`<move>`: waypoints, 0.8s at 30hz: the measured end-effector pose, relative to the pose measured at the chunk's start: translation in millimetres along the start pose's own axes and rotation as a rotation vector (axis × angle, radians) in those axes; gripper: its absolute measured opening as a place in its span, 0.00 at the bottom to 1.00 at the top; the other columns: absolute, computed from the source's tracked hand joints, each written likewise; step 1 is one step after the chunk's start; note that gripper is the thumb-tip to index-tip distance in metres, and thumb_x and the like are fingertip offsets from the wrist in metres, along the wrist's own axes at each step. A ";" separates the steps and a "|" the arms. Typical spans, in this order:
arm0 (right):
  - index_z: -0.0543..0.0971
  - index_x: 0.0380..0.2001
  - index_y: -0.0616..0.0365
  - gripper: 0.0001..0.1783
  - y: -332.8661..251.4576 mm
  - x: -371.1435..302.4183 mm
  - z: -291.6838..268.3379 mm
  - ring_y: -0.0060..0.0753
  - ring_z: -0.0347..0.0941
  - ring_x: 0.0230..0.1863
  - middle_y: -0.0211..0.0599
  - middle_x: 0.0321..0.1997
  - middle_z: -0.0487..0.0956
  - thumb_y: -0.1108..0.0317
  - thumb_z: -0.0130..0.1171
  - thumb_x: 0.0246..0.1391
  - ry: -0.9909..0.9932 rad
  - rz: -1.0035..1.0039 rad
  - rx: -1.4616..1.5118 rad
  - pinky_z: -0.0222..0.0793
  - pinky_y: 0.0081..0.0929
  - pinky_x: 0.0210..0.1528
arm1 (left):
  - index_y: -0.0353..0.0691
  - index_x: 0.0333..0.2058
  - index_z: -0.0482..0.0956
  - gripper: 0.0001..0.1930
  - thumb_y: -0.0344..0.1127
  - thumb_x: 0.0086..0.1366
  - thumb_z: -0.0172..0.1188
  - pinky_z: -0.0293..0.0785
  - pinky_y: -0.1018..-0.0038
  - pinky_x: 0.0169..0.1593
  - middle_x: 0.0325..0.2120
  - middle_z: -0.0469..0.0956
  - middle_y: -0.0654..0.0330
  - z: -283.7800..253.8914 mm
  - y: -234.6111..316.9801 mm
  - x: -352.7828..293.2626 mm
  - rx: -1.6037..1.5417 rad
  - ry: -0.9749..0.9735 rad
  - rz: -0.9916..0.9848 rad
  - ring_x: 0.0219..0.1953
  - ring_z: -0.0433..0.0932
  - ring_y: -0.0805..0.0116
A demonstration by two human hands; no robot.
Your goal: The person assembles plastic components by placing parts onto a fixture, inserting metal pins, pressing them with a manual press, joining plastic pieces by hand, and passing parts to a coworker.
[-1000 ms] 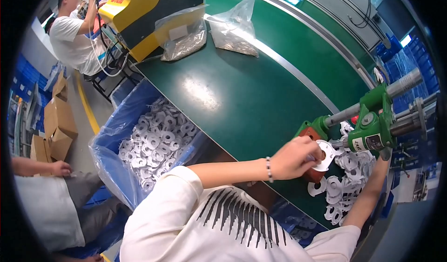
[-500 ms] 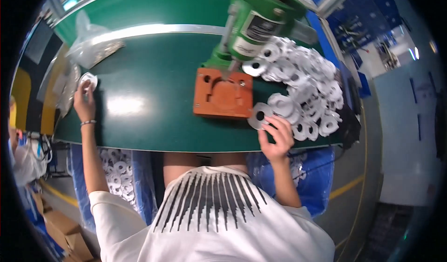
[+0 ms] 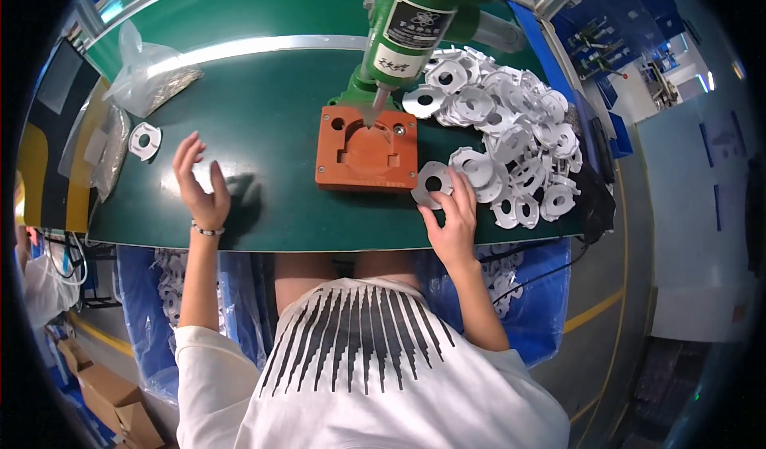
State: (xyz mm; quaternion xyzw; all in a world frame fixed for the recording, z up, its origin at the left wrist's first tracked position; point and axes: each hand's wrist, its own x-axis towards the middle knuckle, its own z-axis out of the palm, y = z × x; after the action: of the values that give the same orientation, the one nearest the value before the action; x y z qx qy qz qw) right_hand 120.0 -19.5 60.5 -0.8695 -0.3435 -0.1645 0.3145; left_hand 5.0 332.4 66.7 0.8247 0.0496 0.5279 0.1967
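My left hand (image 3: 201, 184) hovers over the left part of the green table, fingers apart with nothing in them. A white plastic ring (image 3: 136, 143) with a round centre hole lies farther left, apart from that hand. My right hand (image 3: 455, 224) has its thumb and fingertips on another flat white ring (image 3: 435, 169), just right of the orange fixture block (image 3: 372, 179). The block's round recess holds no ring. Above it stands the green press (image 3: 381, 46), its metal tip (image 3: 381, 96) pointing down at the recess.
A large heap of white rings (image 3: 511, 102) covers the table's right side. Clear plastic bags of small parts (image 3: 171, 86) sit at the back left. Below the table edge hang blue-lined bins (image 3: 239, 289) with more rings. A black cable (image 3: 533, 277) crosses the right bin.
My left hand has let go of the ring at the left and moved right, toward me. The right hand remains at its ring beside the block; the whole view has shifted slightly.
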 end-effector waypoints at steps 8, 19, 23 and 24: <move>0.75 0.37 0.64 0.20 -7.7 4.1 -1.8 0.54 0.54 0.59 0.51 0.59 0.60 0.69 0.64 0.38 -0.037 0.002 -0.124 0.51 0.41 0.59 | 0.34 0.46 0.65 0.21 0.18 0.51 0.50 0.69 0.73 0.40 0.48 0.67 0.47 3.7 29.5 -18.8 -0.098 0.021 -0.063 0.42 0.71 0.61; 0.73 0.33 0.61 0.18 -45.6 55.9 -33.1 0.54 0.63 0.54 0.52 0.56 0.64 0.75 0.66 0.34 0.175 -0.073 0.164 0.62 0.39 0.52 | 0.34 0.48 0.63 0.22 0.17 0.53 0.48 0.69 0.75 0.39 0.49 0.65 0.49 -2.5 24.0 -20.0 -0.113 0.094 -0.113 0.41 0.71 0.65; 0.70 0.45 0.59 0.22 -70.3 89.1 -3.2 0.56 0.55 0.60 0.48 0.59 0.61 0.72 0.58 0.44 -0.219 -0.210 0.150 0.53 0.40 0.59 | 0.34 0.49 0.63 0.22 0.17 0.53 0.48 0.69 0.76 0.38 0.50 0.65 0.49 2.7 21.1 -13.6 -0.125 0.102 -0.136 0.40 0.72 0.65; 0.68 0.50 0.57 0.24 -73.5 91.7 4.3 0.55 0.52 0.62 0.46 0.60 0.60 0.72 0.55 0.47 -0.281 -0.241 0.111 0.50 0.43 0.60 | 0.34 0.49 0.62 0.23 0.18 0.53 0.49 0.69 0.76 0.38 0.50 0.65 0.50 -0.2 21.2 -16.0 -0.117 0.098 -0.157 0.40 0.72 0.65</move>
State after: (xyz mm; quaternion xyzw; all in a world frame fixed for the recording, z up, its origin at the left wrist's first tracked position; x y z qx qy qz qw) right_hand 133.9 70.3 135.2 -0.8178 -0.4942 -0.0590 0.2890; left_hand -4.9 308.3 61.2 0.7786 0.0926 0.5525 0.2828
